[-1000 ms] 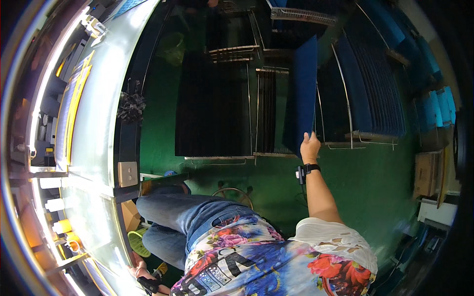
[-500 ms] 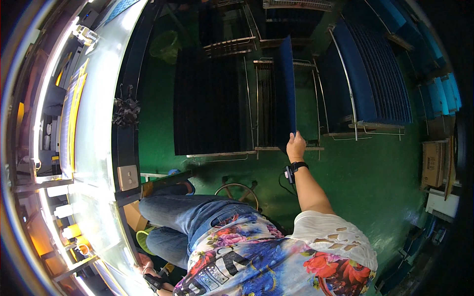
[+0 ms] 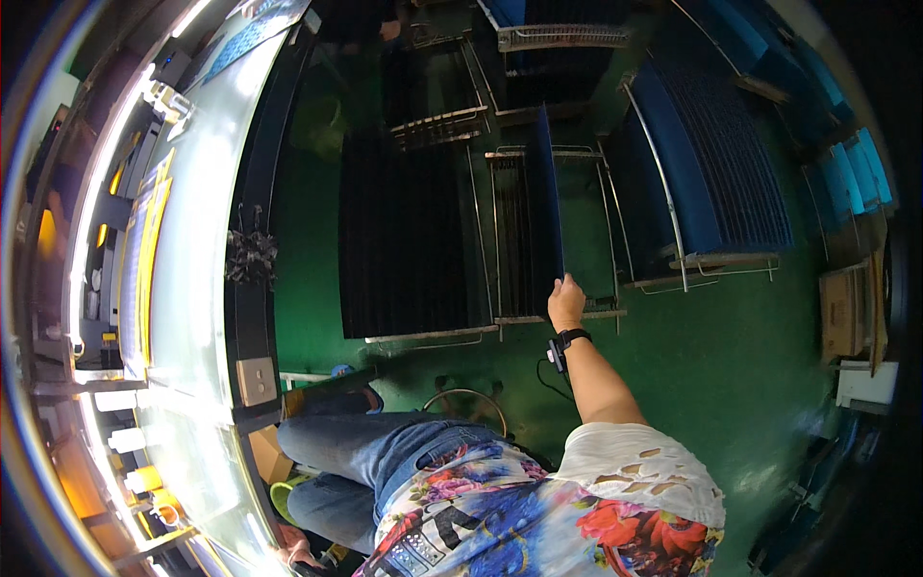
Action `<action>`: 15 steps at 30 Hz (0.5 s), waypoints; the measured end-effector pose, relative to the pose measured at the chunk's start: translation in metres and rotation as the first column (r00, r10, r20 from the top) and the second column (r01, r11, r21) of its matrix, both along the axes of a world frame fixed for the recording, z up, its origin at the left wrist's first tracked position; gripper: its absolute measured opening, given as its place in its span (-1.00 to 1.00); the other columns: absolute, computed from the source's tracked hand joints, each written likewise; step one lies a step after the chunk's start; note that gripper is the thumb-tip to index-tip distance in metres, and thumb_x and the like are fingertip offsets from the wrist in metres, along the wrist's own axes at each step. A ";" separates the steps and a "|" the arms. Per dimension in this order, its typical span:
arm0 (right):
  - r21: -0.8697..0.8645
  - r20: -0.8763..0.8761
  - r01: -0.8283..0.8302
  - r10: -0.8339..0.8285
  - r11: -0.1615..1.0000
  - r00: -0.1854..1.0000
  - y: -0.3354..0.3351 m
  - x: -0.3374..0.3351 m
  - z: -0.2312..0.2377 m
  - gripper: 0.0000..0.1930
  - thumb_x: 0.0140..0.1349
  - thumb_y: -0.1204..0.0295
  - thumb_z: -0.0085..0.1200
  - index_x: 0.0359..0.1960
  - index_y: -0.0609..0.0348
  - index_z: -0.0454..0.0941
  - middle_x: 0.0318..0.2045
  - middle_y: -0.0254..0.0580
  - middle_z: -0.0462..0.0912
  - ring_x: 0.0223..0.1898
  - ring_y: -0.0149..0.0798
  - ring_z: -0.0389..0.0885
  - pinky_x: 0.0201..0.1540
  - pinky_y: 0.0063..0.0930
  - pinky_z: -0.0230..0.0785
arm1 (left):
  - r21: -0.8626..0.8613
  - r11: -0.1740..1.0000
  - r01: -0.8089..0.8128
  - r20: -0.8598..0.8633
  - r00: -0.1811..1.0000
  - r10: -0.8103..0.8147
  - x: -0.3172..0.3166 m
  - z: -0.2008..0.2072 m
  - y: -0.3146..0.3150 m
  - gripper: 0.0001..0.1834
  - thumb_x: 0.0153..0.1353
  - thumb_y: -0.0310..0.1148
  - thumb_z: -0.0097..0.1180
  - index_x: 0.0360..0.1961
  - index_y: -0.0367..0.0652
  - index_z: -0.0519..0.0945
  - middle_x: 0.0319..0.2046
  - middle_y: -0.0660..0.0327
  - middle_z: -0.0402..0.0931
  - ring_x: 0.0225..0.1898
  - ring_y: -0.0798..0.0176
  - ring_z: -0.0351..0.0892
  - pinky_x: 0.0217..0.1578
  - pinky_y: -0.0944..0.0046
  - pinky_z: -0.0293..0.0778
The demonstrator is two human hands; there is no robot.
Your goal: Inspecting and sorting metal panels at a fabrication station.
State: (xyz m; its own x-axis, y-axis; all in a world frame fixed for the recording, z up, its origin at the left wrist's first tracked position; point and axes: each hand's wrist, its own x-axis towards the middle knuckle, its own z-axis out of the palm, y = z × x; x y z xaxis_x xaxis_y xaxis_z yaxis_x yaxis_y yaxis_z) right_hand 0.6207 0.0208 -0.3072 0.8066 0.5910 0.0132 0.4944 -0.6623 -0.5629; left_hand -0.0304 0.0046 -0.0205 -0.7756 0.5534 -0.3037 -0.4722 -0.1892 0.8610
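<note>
My right hand [image 3: 566, 302] is closed on the near edge of a thin, dark blue panel [image 3: 550, 197]. The panel stands upright on edge in a wire rack [image 3: 601, 313], to the right of several dark panels [image 3: 510, 226] packed in its left part. A black band with a small device [image 3: 562, 348] is strapped round my right wrist. At the lower left, my left hand [image 3: 298, 546] is by the edge of the bright worktable [image 3: 197, 404]; its fingers are mostly hidden and too small to read.
A rack of dark panels [image 3: 409, 240] stands to the left, and one of blue panels [image 3: 721, 163] to the right. More racks [image 3: 562, 37] are farther off. Cardboard boxes [image 3: 842, 313] line the right side. A metal ring [image 3: 466, 396] is near my knees on the green floor [image 3: 663, 385].
The whole view has shifted, so the racks appear lower. My right hand keeps its hold on the blue panel, which stands slightly farther left in the rack.
</note>
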 end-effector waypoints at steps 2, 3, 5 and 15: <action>-0.035 -0.001 -0.007 0.007 0.999 1.000 0.005 0.003 0.003 -0.76 0.18 0.39 -0.06 -0.23 0.34 0.46 -0.38 0.16 0.57 -0.31 0.14 0.55 -0.27 -0.08 0.40 | 0.023 0.999 0.036 -0.018 0.999 -0.035 0.003 0.001 0.015 -0.31 0.08 0.09 0.09 0.09 -0.19 0.30 -0.08 0.17 0.47 -0.12 0.20 0.51 -0.15 0.32 0.46; -0.078 -0.006 -0.028 0.027 0.997 1.000 0.008 0.003 0.005 -0.76 0.20 0.40 -0.08 -0.21 0.35 0.46 -0.37 0.13 0.58 -0.33 0.11 0.56 -0.29 -0.11 0.42 | 0.034 0.998 0.052 -0.029 0.998 -0.051 0.004 0.003 0.021 -0.31 0.08 0.09 0.09 0.09 -0.19 0.31 -0.08 0.17 0.47 -0.12 0.20 0.51 -0.15 0.32 0.46; -0.071 -0.002 -0.023 0.023 0.997 1.000 0.011 0.006 0.000 -0.77 0.20 0.41 -0.08 -0.22 0.35 0.45 -0.38 0.13 0.58 -0.33 0.10 0.56 -0.29 -0.11 0.42 | 0.055 0.995 0.085 -0.049 0.995 -0.082 0.007 0.005 0.034 -0.31 0.08 0.09 0.09 0.09 -0.19 0.31 -0.07 0.17 0.47 -0.12 0.21 0.51 -0.15 0.33 0.46; -0.073 -0.035 -0.043 0.040 0.996 0.999 0.014 0.006 0.003 -0.79 0.20 0.45 -0.08 -0.21 0.35 0.45 -0.40 0.13 0.58 -0.33 0.10 0.57 -0.30 -0.12 0.44 | 0.124 0.973 0.194 -0.160 0.972 -0.174 0.013 0.015 0.066 -0.33 0.09 0.07 0.09 0.08 -0.19 0.32 -0.07 0.18 0.48 -0.11 0.22 0.51 -0.14 0.34 0.45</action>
